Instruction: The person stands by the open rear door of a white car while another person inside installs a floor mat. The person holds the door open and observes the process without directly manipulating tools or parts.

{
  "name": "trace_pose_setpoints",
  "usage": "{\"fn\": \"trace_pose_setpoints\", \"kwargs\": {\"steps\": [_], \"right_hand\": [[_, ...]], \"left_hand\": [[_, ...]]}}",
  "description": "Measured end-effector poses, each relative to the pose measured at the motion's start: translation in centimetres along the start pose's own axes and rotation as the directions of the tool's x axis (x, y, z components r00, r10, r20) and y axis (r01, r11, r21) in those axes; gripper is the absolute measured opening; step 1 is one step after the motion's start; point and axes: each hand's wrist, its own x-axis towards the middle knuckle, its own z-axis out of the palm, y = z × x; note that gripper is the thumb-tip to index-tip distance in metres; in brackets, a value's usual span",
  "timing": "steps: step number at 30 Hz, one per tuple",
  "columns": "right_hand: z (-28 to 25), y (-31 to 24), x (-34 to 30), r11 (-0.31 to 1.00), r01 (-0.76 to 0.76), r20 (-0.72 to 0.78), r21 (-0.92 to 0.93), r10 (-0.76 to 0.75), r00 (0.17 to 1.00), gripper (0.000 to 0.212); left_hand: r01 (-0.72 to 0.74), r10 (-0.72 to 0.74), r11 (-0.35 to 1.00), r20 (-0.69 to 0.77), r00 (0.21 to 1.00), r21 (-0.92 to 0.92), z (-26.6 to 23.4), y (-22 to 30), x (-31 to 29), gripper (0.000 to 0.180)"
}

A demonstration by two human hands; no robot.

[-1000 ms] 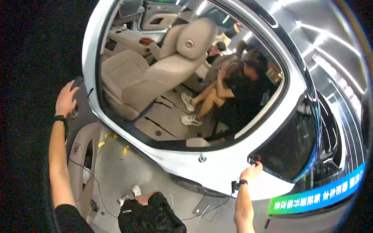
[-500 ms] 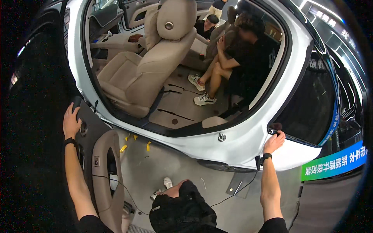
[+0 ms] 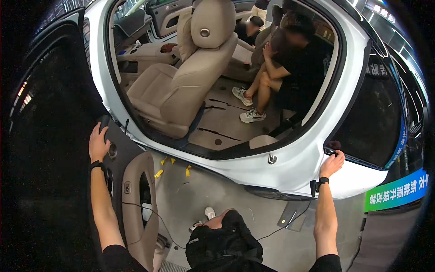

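Observation:
My left hand (image 3: 99, 145) rests against the open car door's dark inner panel (image 3: 124, 147), fingers apart and pointing forward. Its fingertips touch a dark rounded piece (image 3: 104, 121) by the door's edge; whether that piece is loose or part of the door, I cannot tell. On the right, my right hand (image 3: 332, 163) lies on the white car body (image 3: 290, 158) at the lower front corner of the dark rear side window (image 3: 374, 122). Its fingers stretch over the window's lower edge, next to a small dark trim part (image 3: 331, 150). Neither hand visibly lifts anything.
Inside the doorway are a beige seat (image 3: 195, 81) and a seated person (image 3: 294, 68); another person (image 3: 248, 31) is farther back. Yellow tape pieces (image 3: 188, 171) hang beneath the sill. A thin cable (image 3: 290, 225) crosses before me. A flat grey plate (image 3: 293, 216) lies on the floor.
The whole view has shifted, so the car and both hands appear farther right. Both hands keep their places on the door and beside the window.

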Motion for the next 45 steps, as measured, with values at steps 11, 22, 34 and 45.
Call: {"fn": "trace_pose_setpoints", "kwargs": {"steps": [11,22,34,45], "right_hand": [[0.08,-0.11,0.0,1.0,-0.015,-0.003,-0.007,0.015,1.0,0.03],[0.33,0.3,0.07,1.0,-0.016,0.004,-0.023,0.016,1.0,0.031],[-0.28,0.06,-0.29,1.0,-0.028,0.03,-0.012,0.028,0.999,0.031],[0.01,0.35,-0.36,0.999,-0.042,0.019,-0.019,0.042,0.999,0.031]], "left_hand": [[-0.004,0.004,1.0,-0.008,1.0,0.01,0.14,-0.32,0.24,0.059],[0.008,-0.008,1.0,-0.005,1.0,0.003,-0.09,-0.07,0.16,0.059],[-0.014,0.015,1.0,-0.027,1.0,0.008,-0.07,-0.47,0.0,0.06],[-0.008,0.008,1.0,-0.024,1.0,0.009,0.0,-0.57,0.01,0.059]]}}
